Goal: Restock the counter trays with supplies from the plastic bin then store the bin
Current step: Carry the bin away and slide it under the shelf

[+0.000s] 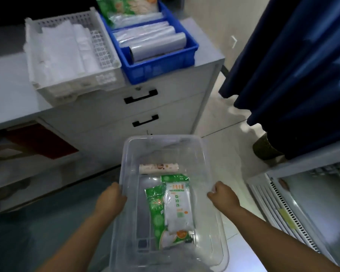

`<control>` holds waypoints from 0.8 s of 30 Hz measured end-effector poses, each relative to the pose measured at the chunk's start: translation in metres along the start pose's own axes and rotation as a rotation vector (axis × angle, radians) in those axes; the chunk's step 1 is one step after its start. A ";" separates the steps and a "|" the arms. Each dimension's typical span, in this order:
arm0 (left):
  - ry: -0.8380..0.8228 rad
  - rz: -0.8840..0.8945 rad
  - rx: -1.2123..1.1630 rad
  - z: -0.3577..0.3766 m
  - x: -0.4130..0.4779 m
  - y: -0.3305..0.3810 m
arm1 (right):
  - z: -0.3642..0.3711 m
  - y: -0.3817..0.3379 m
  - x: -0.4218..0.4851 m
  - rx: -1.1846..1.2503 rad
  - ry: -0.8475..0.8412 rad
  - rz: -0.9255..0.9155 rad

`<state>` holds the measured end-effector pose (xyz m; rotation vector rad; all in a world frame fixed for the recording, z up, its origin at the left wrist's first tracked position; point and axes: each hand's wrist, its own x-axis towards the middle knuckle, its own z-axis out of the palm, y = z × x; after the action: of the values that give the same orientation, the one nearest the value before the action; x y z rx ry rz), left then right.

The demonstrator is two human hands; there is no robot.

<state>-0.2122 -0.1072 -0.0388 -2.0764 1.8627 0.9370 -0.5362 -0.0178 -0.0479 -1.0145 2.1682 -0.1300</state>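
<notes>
**Bin carried low, two packets and a roll riding inside**

Bin point(165, 193) of clear plastic is hanging in front of the person, below the counter's edge and just before the drawer cabinet point(145, 114). The left hand point(111, 199) is closing round its left rim and the right hand point(223, 195) is gripping the right rim. Inside are lying two green-and-white packets point(171, 209) and a printed roll point(159, 167) at the far end.

On the counter the white lattice tray point(71, 54) is holding folded white bags, and the blue tray point(157, 44) beside it is holding plastic rolls and a green packet.

Carrying well probably means keeping the rims level so the roll is not sliding, and resting the bin somewhere before picking anything out.

The fingers under the rims are hidden, the packet print is unreadable, and the bin's near end is cut off.
</notes>
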 end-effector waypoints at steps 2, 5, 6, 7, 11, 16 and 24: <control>0.001 0.068 0.003 0.006 0.000 0.049 | -0.035 0.029 0.006 0.015 0.050 0.033; 0.014 0.163 -0.006 0.008 0.003 0.116 | -0.082 0.065 0.013 0.052 0.137 0.085; 0.022 0.190 -0.005 0.007 0.004 0.137 | -0.095 0.074 0.015 0.068 0.166 0.103; 0.028 0.221 -0.005 0.005 0.007 0.158 | -0.108 0.082 0.017 0.087 0.195 0.121; 0.034 0.343 0.032 -0.007 0.025 0.232 | -0.155 0.101 0.034 0.161 0.301 0.196; 0.036 0.420 0.101 -0.024 0.063 0.320 | -0.213 0.111 0.069 0.241 0.417 0.260; -0.035 0.557 0.058 -0.068 0.146 0.451 | -0.306 0.091 0.145 0.273 0.630 0.352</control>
<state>-0.6166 -0.3483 0.0483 -1.5122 2.4694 0.9993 -0.8544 -0.1190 0.0590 -0.4525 2.7557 -0.6285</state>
